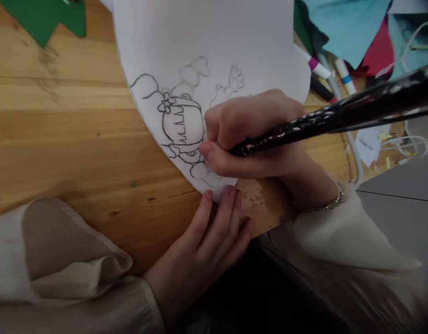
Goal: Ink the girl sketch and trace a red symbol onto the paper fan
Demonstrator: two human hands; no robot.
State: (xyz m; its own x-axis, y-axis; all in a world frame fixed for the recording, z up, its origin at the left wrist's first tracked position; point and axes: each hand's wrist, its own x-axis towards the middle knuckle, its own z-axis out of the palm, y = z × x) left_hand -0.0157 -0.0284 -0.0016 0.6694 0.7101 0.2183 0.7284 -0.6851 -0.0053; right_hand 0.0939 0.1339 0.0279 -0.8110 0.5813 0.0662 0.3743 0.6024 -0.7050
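Observation:
A white sheet of paper (207, 28) with a curved edge lies on the wooden table. On it is a line drawing (182, 120) of a figure with a fringe and a flower in its hair, partly in dark lines and partly in faint ones. My right hand (255, 134) is closed around a black pen (325, 116) with whitish marks; its tip is hidden behind my fingers, over the drawing. My left hand (210, 236) lies with fingers stretched out, fingertips on the paper's near edge.
Green cut pieces (57, 18) lie at the upper left of the wooden table (78, 139). At the upper right are light-blue sheets (346, 28), a red piece (377, 51), capped markers (318, 67), a grey cable (354, 153) and a small printed paper (368, 146) by the table's edge.

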